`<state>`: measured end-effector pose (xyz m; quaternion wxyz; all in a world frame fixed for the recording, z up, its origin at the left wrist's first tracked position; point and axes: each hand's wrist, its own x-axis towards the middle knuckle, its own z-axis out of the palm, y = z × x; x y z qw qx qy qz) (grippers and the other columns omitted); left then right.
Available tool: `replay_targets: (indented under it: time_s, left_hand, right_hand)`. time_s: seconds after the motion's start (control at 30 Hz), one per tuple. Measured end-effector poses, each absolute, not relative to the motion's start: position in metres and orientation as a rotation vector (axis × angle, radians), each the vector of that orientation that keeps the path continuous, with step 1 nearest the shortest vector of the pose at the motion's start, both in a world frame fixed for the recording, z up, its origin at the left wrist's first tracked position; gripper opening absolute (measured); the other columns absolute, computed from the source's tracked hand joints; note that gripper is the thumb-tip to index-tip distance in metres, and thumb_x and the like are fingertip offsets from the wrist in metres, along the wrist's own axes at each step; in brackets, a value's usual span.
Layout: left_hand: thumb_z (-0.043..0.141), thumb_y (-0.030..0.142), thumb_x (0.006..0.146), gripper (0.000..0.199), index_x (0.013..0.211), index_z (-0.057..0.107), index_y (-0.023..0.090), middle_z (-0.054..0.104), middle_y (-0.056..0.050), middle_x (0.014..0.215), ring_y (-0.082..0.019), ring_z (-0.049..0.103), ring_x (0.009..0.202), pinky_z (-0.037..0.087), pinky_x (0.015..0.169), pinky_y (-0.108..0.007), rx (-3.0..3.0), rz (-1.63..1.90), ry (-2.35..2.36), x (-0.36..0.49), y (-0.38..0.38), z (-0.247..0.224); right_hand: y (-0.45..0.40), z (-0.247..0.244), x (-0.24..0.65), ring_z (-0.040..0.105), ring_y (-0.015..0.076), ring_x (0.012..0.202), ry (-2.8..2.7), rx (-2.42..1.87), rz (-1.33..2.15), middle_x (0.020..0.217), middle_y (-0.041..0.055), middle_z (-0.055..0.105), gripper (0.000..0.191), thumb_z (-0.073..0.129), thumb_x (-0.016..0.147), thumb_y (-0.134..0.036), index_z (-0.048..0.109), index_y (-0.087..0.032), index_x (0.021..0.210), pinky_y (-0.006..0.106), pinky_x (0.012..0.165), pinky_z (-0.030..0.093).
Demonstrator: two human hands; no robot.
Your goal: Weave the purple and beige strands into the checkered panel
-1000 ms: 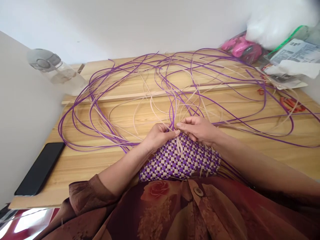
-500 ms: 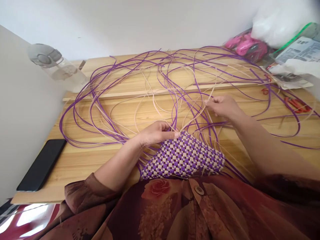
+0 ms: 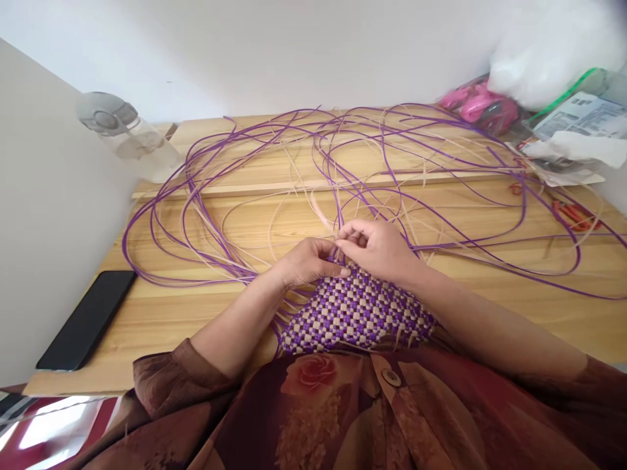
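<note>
A purple and beige woven piece (image 3: pixel 357 310) lies at the table's front edge against my clothes. Long purple and beige strands (image 3: pixel 196 189) fan out from it over the wood. My left hand (image 3: pixel 311 261) is closed on the top edge of the weave, its thumb lying across the front. Right beside it, my right hand (image 3: pixel 375 247) pinches at strands where they leave the top edge. The fingertips of both hands nearly meet, and the strand ends between them are mostly hidden.
A black phone (image 3: pixel 87 320) lies at the left edge of the wooden table (image 3: pixel 161 326). Behind it stands a clear bottle with a grey lid (image 3: pixel 108 117). At the right are orange-handled pliers (image 3: pixel 575 215), papers (image 3: pixel 582 117) and a bag with pink contents (image 3: pixel 480 108).
My right hand has come down and left from the raised strand to the weave's top edge, beside my left hand. My left hand keeps its hold. The view has shifted slightly.
</note>
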<state>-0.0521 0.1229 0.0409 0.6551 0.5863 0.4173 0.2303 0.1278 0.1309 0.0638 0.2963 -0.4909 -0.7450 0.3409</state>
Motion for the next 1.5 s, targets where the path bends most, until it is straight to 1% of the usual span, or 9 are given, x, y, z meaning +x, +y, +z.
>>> replay_targets:
  time_s: [0.23, 0.47, 0.77, 0.9, 1.07, 1.17, 1.27, 1.37, 1.5]
  left_hand:
    - [0.081, 0.031, 0.058, 0.029, 0.074, 0.066, 0.012, 0.059, 0.002, 0.066, -0.010, 0.052, 0.062, 0.039, 0.063, -0.023, 1.241, 0.594, 0.873, -0.049, 0.123, 0.038]
    - [0.079, 0.027, 0.062, 0.025, 0.079, 0.070, 0.011, 0.062, 0.001, 0.072, -0.010, 0.053, 0.067, 0.040, 0.069, -0.024, 1.253, 0.582, 0.829, -0.047, 0.123, 0.036]
    - [0.080, 0.033, 0.062, 0.035, 0.090, 0.073, 0.013, 0.070, -0.005, 0.086, -0.014, 0.060, 0.073, 0.044, 0.075, -0.027, 1.068, 0.521, 0.799, -0.049, 0.120, 0.043]
    - [0.080, 0.030, 0.063, 0.028, 0.082, 0.071, 0.013, 0.068, -0.003, 0.077, -0.011, 0.057, 0.066, 0.042, 0.067, -0.024, 0.996, 0.515, 0.817, -0.050, 0.119, 0.046]
    - [0.078, 0.029, 0.065, 0.023, 0.081, 0.071, 0.013, 0.067, -0.002, 0.074, -0.010, 0.056, 0.066, 0.040, 0.068, -0.024, 1.055, 0.538, 0.889, -0.047, 0.115, 0.051]
    - [0.076, 0.030, 0.068, 0.027, 0.087, 0.072, 0.013, 0.068, -0.003, 0.081, -0.011, 0.057, 0.070, 0.041, 0.071, -0.025, 1.061, 0.517, 0.876, -0.045, 0.113, 0.054]
    - [0.075, 0.035, 0.070, 0.030, 0.089, 0.072, 0.013, 0.068, -0.003, 0.081, -0.010, 0.055, 0.068, 0.039, 0.068, -0.024, 1.051, 0.534, 0.883, -0.044, 0.112, 0.054]
    - [0.074, 0.042, 0.070, 0.035, 0.089, 0.072, 0.012, 0.067, -0.003, 0.078, -0.011, 0.054, 0.066, 0.038, 0.066, -0.024, 1.070, 0.570, 0.885, -0.043, 0.111, 0.052]
    - [0.077, 0.038, 0.066, 0.033, 0.088, 0.073, 0.013, 0.068, -0.002, 0.078, -0.011, 0.055, 0.068, 0.039, 0.069, -0.024, 1.127, 0.628, 0.939, -0.040, 0.109, 0.050]
  right_hand:
    - [0.158, 0.043, 0.173, 0.047, 0.0122, 0.048, -1.947, -1.838, 0.668, 0.053, -0.0003, 0.056, 0.029, 0.062, 0.075, -0.044, 0.058, -0.018, 0.064, 0.025, 0.050, 0.031]
    - [0.146, 0.050, 0.151, 0.060, 0.0141, 0.080, -2.292, -0.928, 0.303, 0.090, 0.0043, 0.067, 0.021, 0.055, 0.084, -0.015, 0.067, -0.020, 0.099, 0.025, 0.071, 0.045]
    - [0.148, 0.072, 0.170, 0.061, 0.0206, 0.103, -2.118, -0.764, 0.075, 0.109, 0.0078, 0.067, 0.017, 0.061, 0.083, -0.016, 0.072, -0.021, 0.095, 0.037, 0.094, 0.046]
    - [0.134, 0.087, 0.174, 0.067, 0.0177, 0.090, -2.152, -0.985, 0.416, 0.099, 0.0061, 0.071, 0.023, 0.050, 0.092, -0.024, 0.069, -0.020, 0.105, 0.030, 0.081, 0.051]
    - [0.117, 0.092, 0.175, 0.067, 0.0258, 0.088, -2.728, -1.419, 0.188, 0.093, 0.0129, 0.072, 0.032, 0.044, 0.089, -0.017, 0.067, -0.014, 0.112, 0.035, 0.075, 0.047]
    - [0.105, 0.100, 0.173, 0.066, 0.0211, 0.078, -2.679, -1.432, 0.515, 0.084, 0.0105, 0.071, 0.031, 0.039, 0.092, -0.021, 0.066, -0.014, 0.104, 0.032, 0.072, 0.046]
    - [0.094, 0.107, 0.164, 0.061, 0.0130, 0.055, -2.331, -1.493, 1.318, 0.071, 0.0044, 0.068, 0.036, 0.032, 0.096, -0.029, 0.057, -0.015, 0.118, 0.024, 0.057, 0.046]
    - [0.085, 0.108, 0.151, 0.061, 0.0119, 0.048, -1.907, -1.505, 1.882, 0.070, 0.0020, 0.068, 0.051, 0.035, 0.095, -0.028, 0.026, -0.020, 0.145, 0.019, 0.044, 0.042]
    - [0.069, 0.101, 0.134, 0.067, 0.0153, 0.056, -1.518, -1.427, 2.116, 0.073, 0.0027, 0.068, 0.069, 0.039, 0.095, -0.026, -0.003, -0.028, 0.150, 0.017, 0.043, 0.042]
